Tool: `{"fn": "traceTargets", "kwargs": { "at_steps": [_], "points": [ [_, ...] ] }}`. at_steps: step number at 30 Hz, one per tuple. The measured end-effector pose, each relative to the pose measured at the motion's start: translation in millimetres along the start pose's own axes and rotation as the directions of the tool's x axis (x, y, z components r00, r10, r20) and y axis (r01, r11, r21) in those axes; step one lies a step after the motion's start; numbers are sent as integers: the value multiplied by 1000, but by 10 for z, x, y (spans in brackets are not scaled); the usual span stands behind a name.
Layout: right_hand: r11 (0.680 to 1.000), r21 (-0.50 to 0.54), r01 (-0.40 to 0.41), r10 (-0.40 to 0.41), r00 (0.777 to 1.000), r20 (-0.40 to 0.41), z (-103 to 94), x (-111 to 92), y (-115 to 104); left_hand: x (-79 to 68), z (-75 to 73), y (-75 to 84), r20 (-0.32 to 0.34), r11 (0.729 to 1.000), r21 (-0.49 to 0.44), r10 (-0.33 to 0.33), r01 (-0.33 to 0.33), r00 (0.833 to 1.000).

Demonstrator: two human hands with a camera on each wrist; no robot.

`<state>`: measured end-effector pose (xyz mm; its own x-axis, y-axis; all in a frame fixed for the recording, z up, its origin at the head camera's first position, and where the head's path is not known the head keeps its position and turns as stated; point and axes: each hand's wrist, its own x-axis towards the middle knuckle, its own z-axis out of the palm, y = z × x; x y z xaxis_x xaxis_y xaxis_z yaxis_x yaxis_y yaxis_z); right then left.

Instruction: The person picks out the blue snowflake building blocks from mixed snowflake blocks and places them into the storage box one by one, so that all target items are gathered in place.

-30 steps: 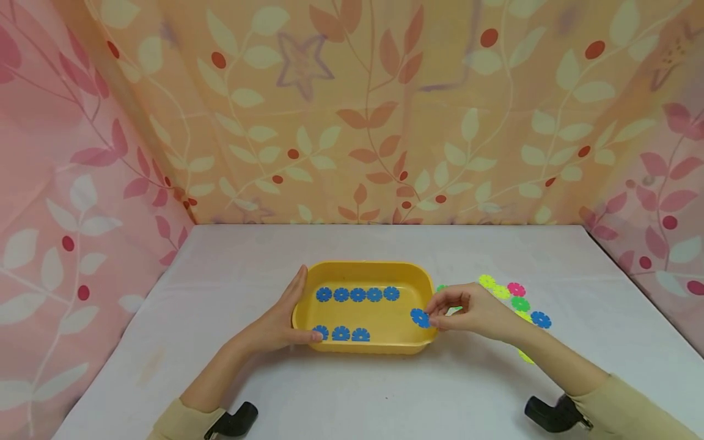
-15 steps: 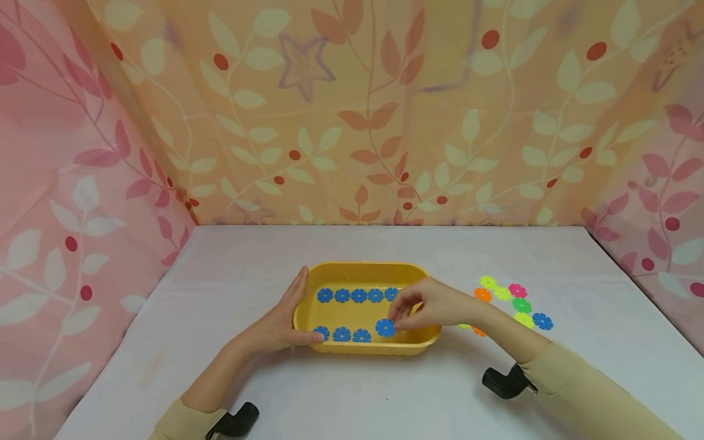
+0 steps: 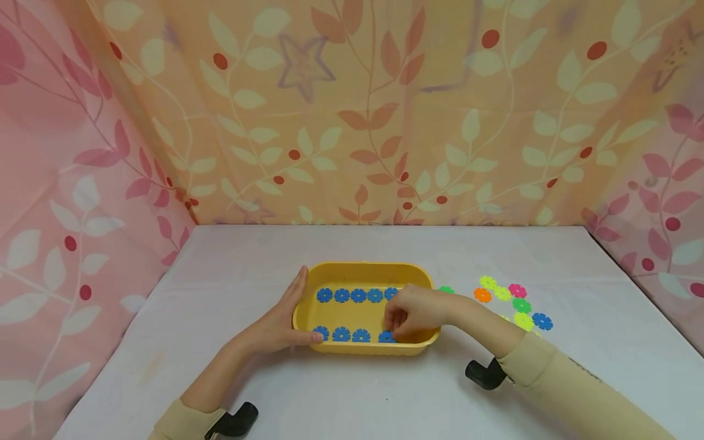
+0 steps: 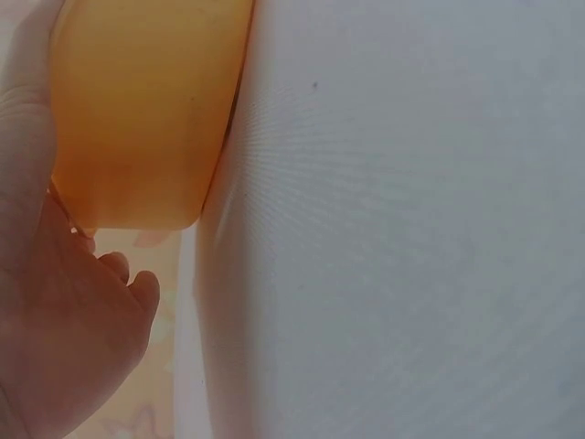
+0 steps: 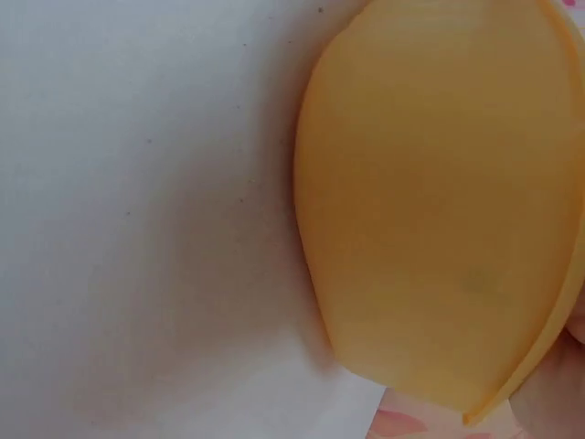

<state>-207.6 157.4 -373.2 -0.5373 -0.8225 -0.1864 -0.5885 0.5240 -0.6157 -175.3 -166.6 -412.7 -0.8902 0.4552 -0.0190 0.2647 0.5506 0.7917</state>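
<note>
A yellow plastic tray (image 3: 352,347) stands on the white-covered table. My left hand (image 3: 277,321) holds its left end, thumb over the front rim and fingers along the side. In the left wrist view that hand (image 4: 82,320) lies against the tray's outer wall (image 4: 151,119). Inside, several blue notched discs (image 3: 359,296) form a back row, with a shorter front row (image 3: 341,334) along the near wall. My right hand (image 3: 419,313) reaches in at the right and pinches another blue notched disc (image 3: 387,337), low by the near wall. The hand covers part of that disc.
Right of the tray lie loose notched discs: yellow (image 3: 487,282), pink (image 3: 517,290), orange (image 3: 483,295), green (image 3: 521,305) and blue (image 3: 542,321). The right forearm partly covers this group. Patterned cloth (image 3: 352,122) hangs behind the table.
My right hand has carried the blue notched disc leftward from the tray's right end, then lowered it beside the front row. The left hand stays in place on the tray.
</note>
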Motion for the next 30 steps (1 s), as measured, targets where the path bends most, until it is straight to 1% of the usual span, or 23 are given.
{"fn": "traceTargets", "kwargs": {
  "at_steps": [6, 10, 13, 15, 18, 25, 30],
  "points": [
    [1000, -24, -11, 10, 1000, -19, 11, 15, -29, -3, -7, 7, 2, 1000, -4, -2, 2, 1000],
    [999, -30, -43, 43, 999, 13, 14, 2, -45, -4, -11, 22, 7, 1000, -10, 2, -2, 1000],
    [997, -56, -55, 57, 997, 43, 24, 9, -53, -3, -9, 15, 8, 1000, -15, 1, -1, 1000],
    [996, -76, -54, 58, 997, 46, 34, 18, -55, -2, -7, 6, 8, 1000, -16, 0, 0, 1000],
    [996, -71, -52, 54, 998, 31, 47, 23, -54, -2, -7, -5, 5, 1000, -15, 5, -5, 1000],
    [998, -41, -47, 46, 998, -31, 85, 49, -46, -1, -15, -1, 3, 1000, -6, 15, -15, 1000],
    [999, -22, -37, 36, 998, -49, 109, 56, -45, 1, -13, 12, 10, 1000, -7, 22, -22, 1000]
  ]
}}
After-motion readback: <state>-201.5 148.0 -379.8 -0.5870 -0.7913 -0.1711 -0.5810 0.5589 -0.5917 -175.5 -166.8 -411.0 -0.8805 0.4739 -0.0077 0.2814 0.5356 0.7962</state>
